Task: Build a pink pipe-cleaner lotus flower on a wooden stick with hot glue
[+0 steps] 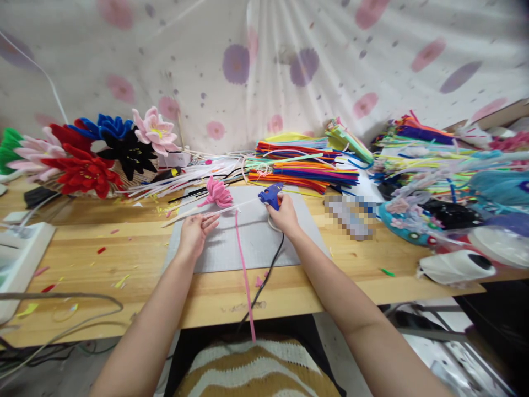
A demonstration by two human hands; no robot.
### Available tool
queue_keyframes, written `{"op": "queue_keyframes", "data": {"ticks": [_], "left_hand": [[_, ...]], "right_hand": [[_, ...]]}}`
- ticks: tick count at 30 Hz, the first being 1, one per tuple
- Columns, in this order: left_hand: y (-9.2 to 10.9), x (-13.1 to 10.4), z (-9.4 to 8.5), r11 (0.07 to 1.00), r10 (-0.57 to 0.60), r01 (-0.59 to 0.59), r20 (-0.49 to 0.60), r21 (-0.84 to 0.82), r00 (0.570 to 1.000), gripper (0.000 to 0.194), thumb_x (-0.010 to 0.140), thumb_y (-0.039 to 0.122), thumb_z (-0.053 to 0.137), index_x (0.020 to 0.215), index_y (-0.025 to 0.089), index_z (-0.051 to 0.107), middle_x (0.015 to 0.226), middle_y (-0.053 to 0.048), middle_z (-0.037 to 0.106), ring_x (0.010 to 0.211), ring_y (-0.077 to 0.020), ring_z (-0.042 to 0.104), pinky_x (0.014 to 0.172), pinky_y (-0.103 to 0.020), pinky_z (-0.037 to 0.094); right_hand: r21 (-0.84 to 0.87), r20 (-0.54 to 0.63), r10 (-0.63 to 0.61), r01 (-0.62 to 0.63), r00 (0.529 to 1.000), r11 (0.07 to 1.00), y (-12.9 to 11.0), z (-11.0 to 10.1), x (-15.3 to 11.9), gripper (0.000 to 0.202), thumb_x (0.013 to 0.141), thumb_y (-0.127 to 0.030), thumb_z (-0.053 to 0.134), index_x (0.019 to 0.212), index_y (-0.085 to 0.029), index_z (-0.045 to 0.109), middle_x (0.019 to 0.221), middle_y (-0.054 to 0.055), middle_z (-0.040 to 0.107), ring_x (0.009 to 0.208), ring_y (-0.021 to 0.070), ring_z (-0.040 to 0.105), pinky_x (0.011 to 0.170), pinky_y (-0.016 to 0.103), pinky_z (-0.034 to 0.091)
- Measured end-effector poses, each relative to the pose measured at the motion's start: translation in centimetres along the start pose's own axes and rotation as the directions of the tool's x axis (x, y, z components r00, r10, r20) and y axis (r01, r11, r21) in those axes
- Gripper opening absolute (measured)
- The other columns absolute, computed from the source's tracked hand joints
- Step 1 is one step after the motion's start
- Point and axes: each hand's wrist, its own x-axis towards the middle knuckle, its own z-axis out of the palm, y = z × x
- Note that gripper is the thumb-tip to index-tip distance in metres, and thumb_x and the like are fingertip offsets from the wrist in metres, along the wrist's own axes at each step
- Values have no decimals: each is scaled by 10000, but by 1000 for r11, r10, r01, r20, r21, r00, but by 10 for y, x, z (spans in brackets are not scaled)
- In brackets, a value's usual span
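My right hand [285, 214] is wrapped round a blue glue gun [270, 196], its nozzle toward the left, above the grey mat [215, 256]. A black cord runs from the gun to the table's front edge. My left hand [196, 234] holds a thin pale stick [177, 219] between thumb and fingers, over the mat's left side. A pink fuzzy flower [218, 193] lies just beyond that hand. Between my hands, a pink pipe cleaner [243, 264] stretches from the mat over the front edge. A thin whitish strand spans from near the left fingers toward the nozzle.
Finished fuzzy flowers [88, 171] stand at the back left. Bundles of coloured pipe cleaners [306, 173] lie behind the mat. A white thread spool [457, 267] and wrapped items sit at the right, a white power strip [27, 264] at the left.
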Motion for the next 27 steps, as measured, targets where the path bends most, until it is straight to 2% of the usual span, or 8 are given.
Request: {"op": "queue_keyframes", "data": {"ticks": [3,7,15,19,22,24,26,27], "left_hand": [[0,-3,1,999,19,-23,109,35,994,91,790,120,487,716,137,435,762,-76,673,774,-186,666,675,-296,526],[2,-6,3,994,9,-38,267,103,964,182,709,177,625,727,141,448,793,-62,677,836,-208,656,694,-308,526],[-6,-2,11,990,93,-120,297,73,950,234,706,239,640,760,152,429,791,-37,655,873,-211,647,697,-321,531],[-8,-2,15,980,150,-182,314,77,937,264,701,285,640,776,155,422,866,-56,649,875,-217,645,669,-325,537],[-2,-8,20,965,161,-227,387,132,908,293,680,318,653,799,155,440,987,-94,636,918,-232,628,652,-331,539],[5,-13,22,951,149,-256,466,175,872,330,679,358,645,879,157,476,1042,-117,623,963,-245,606,644,-334,537],[12,-13,19,928,170,-305,489,212,856,387,701,417,600,968,154,502,1048,-127,622,947,-236,608,628,-323,530],[16,-10,15,911,205,-339,456,235,866,404,716,443,567,991,153,510,1029,-123,628,906,-221,618,618,-313,523]], "right_hand": [[-68,-73,-11,6,997,998,0,-2,4,378,714,-302,533,1032,-126,427,1073,165,489,995,250,483,834,390,400],[-138,-138,-49,30,989,990,1,-6,13,379,732,-269,515,1060,-113,408,1090,179,474,1012,265,474,831,401,402],[-118,-214,-161,138,963,983,-10,-5,18,346,754,-288,498,1051,-136,406,1065,160,470,997,249,484,814,384,419],[-67,-251,-162,149,954,987,-12,-3,17,350,745,-291,510,1040,-131,411,1067,163,471,1001,242,481,824,383,419],[67,-292,-115,141,950,988,-8,-5,24,356,699,-302,561,991,-155,422,1039,137,494,984,222,487,817,370,426],[265,-262,-25,97,965,959,-3,-9,32,360,673,-342,588,947,-183,418,958,84,524,867,178,526,721,320,457],[507,-160,96,-2,982,862,0,-16,40,362,663,-404,592,903,-205,406,834,19,536,670,118,532,560,247,446],[611,-100,143,-53,985,790,1,-20,44,362,662,-432,588,880,-211,403,789,-4,536,588,92,513,495,219,418]]}}
